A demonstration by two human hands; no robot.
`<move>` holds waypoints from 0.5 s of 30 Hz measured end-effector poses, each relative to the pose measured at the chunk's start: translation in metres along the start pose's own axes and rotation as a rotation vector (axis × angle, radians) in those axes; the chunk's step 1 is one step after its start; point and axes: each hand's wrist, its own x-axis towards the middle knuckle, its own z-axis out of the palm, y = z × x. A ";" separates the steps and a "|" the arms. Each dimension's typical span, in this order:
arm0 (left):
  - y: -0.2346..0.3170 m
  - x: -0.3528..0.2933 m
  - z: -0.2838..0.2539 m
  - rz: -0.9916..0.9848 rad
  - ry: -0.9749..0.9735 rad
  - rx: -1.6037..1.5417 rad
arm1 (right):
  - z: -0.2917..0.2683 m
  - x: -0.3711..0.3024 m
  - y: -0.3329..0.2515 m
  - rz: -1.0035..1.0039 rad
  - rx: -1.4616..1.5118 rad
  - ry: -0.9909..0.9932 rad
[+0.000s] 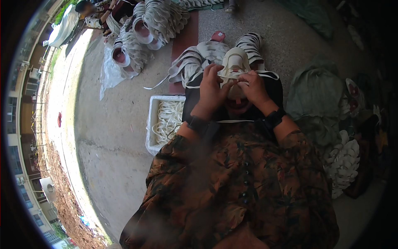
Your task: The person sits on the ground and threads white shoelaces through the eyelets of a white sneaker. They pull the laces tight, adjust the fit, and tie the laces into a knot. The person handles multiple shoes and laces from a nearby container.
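Observation:
A cream shoe upper (235, 58) rests on my dark-covered lap, its toe pointing away from me and its opening toward me. Across its throat runs a white shoelace (268, 74), with a loop out to the right. My left hand (210, 91) is at the upper's left side, thumb and fingers pinched at the lace. From the right, my right hand (256, 90) pinches the lace with its fingertips, close to the left thumb. The fingers partly hide the eyelets. Both wrists wear dark bands.
A white foam box (151, 124) of loose laces stands left of my lap. Bundled uppers (190, 62) lie just beyond my knees, and more stacks (159, 23) stand farther left near a seated person (97, 16). Green sacking (317, 91) and piled uppers (343, 162) lie at right.

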 end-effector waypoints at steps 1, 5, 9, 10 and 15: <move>0.002 -0.003 -0.001 0.040 -0.071 0.063 | -0.006 -0.001 -0.004 0.008 0.034 0.007; -0.010 -0.014 0.000 0.221 -0.257 0.282 | 0.003 -0.003 0.000 0.038 -0.025 0.043; -0.020 -0.014 0.003 0.358 -0.267 0.465 | 0.015 -0.001 0.003 -0.003 -0.145 0.112; -0.021 -0.014 0.004 0.374 -0.252 0.494 | 0.017 0.000 0.004 0.009 -0.154 0.127; -0.023 -0.019 0.008 0.298 -0.290 0.542 | 0.015 -0.004 0.005 0.014 -0.164 0.148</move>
